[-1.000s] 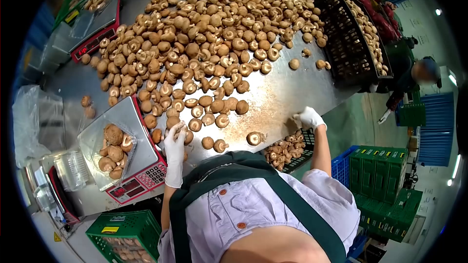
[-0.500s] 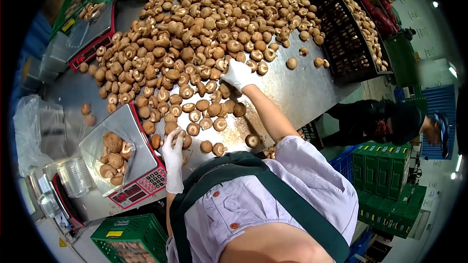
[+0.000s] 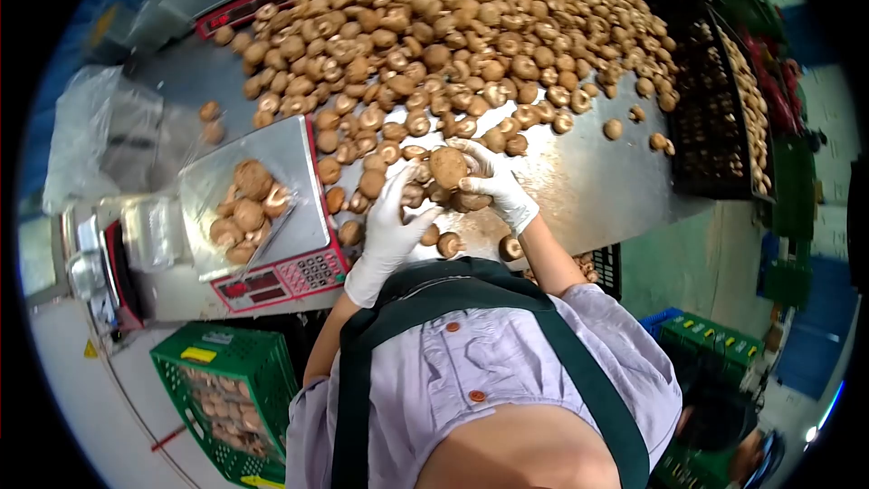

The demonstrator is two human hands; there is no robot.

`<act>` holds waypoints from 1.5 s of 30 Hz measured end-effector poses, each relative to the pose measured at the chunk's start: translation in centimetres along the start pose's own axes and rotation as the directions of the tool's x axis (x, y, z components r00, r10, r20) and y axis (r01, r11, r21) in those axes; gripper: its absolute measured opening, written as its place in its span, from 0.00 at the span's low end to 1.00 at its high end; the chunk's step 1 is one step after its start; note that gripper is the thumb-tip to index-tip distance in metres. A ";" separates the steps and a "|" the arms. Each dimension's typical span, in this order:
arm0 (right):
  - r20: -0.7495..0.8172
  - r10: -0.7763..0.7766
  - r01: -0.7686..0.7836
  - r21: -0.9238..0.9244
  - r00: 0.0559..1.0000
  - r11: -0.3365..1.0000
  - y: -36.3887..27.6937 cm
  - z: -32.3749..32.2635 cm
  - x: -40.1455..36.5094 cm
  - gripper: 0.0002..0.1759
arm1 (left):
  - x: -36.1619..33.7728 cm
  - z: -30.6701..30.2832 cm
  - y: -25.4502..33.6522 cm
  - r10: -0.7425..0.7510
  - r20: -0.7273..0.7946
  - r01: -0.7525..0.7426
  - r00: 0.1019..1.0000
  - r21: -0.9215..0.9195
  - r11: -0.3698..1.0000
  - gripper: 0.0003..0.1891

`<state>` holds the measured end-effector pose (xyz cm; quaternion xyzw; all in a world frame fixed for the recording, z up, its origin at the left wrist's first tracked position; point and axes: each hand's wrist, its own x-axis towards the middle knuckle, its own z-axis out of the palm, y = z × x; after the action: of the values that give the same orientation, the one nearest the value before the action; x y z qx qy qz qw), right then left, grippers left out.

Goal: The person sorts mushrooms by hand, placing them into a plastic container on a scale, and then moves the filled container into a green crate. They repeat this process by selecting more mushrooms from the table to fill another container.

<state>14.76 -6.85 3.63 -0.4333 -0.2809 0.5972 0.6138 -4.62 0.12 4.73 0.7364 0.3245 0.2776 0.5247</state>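
Both my hands wear white gloves and are close together over the front of the metal table (image 3: 625, 177). My right hand (image 3: 496, 186) is closed round a large brown mushroom (image 3: 448, 167), with other mushrooms just beneath it. My left hand (image 3: 389, 240), fingers apart and pointing up, is beside these mushrooms; whether its fingertips touch one is unclear. A big heap of mushrooms (image 3: 434, 54) covers the table beyond. To the left, a clear tray holding several mushrooms (image 3: 249, 213) rests on a red-edged scale (image 3: 317, 276).
A second scale (image 3: 244, 11) is at the back left, near clear plastic bags (image 3: 109, 140). Black crates (image 3: 724, 109) of mushrooms line the right side. A green crate (image 3: 217, 335) stands below the table at left. Another person (image 3: 720, 417) is at the lower right.
My right hand has come back from the heap and closed on a mushroom. My left hand has lifted and moved towards it. The view has shifted, and the co-worker's gloved hand has left the frame.
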 end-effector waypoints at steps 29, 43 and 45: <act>0.701 0.060 0.623 -0.588 0.711 -0.516 2.4 27.7 16.2 0.21 | -5.1 -17.8 -2.6 -0.004 -0.634 0.536 0.773 0.651 0.537 0.37; 0.845 0.100 0.834 -0.488 0.526 -0.259 2.6 30.2 17.6 0.24 | -4.6 -16.8 -3.6 0.050 -0.695 0.583 0.718 0.638 0.504 0.37; 0.823 0.155 0.801 -0.459 0.546 -0.383 3.3 30.8 16.7 0.24 | -4.4 -16.7 -3.7 0.044 -0.713 0.589 0.700 0.611 0.529 0.35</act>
<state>-11.22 15.16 12.26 -0.3694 -0.9259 -0.0194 0.0764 -20.64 7.56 5.80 0.6774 0.6942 0.2425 0.0203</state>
